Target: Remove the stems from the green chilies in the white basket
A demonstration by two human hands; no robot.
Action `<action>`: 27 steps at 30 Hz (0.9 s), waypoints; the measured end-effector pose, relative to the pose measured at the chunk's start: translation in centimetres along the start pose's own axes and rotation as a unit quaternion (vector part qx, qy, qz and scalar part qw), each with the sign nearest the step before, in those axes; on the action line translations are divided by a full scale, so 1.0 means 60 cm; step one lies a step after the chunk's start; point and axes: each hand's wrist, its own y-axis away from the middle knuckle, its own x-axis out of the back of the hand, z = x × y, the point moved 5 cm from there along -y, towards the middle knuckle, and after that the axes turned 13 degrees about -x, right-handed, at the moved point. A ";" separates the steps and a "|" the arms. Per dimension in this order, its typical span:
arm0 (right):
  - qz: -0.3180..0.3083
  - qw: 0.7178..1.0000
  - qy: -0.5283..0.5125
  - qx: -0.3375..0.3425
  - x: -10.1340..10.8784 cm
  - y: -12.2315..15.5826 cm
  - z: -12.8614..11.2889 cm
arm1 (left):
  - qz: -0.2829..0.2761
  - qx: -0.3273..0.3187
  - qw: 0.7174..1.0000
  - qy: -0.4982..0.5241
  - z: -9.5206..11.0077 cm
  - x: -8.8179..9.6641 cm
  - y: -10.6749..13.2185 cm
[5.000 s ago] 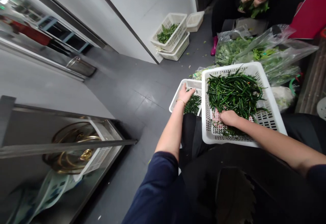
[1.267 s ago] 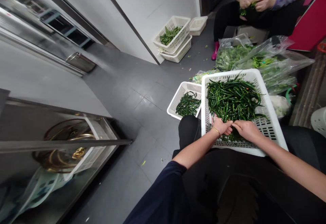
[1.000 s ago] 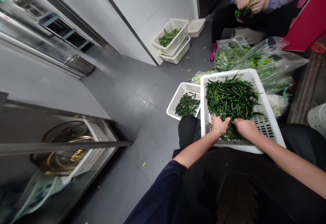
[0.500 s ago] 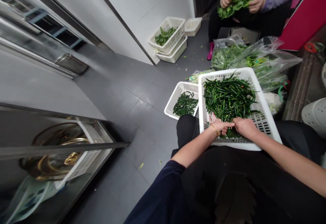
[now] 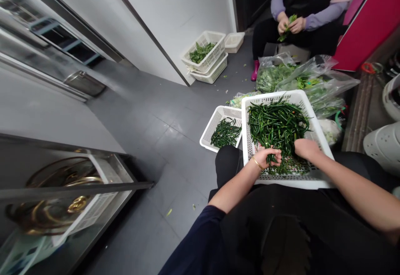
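Observation:
A white perforated basket (image 5: 319, 158) rests across my lap, heaped with long dark green chili peppers (image 5: 275, 121). At its near left side my left hand (image 5: 268, 157) is closed around green chili peppers, fingers curled to the right. My right hand (image 5: 308, 149) is closed at the right edge of the heap; its fingertips are turned away, so what they pinch is hidden. Small stem bits (image 5: 292, 167) lie on the basket floor between and below the hands. A smaller white basket (image 5: 206, 136), also with green chili peppers, stands on the floor to the left.
Beyond the basket lie clear plastic bags (image 5: 328, 83) of leafy greens. A co-worker's hands (image 5: 291, 25) hold greens at the back. Stacked white baskets (image 5: 208, 75) stand by the wall. A metal rack (image 5: 125, 185) is at left, a white perforated bucket (image 5: 384, 143) at right.
My hands have moved apart: the right one shifted right from the left hand to the edge of the heap. The co-worker's hands came closer together and lower with the greens.

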 end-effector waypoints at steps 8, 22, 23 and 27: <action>0.028 0.978 -0.189 0.088 -0.014 0.121 -0.020 | 0.109 -0.017 0.993 -0.048 -0.013 0.021 -0.006; -0.240 0.829 -0.484 0.146 -0.063 0.145 -0.069 | 0.093 -0.096 0.990 -0.053 0.009 0.004 0.007; -0.241 0.831 -0.481 0.142 -0.066 0.141 -0.073 | 0.101 -0.096 0.988 -0.065 0.008 0.005 0.007; -0.147 0.922 -0.332 0.135 -0.067 0.124 -0.074 | 0.157 -0.132 0.970 -0.134 0.010 0.011 0.007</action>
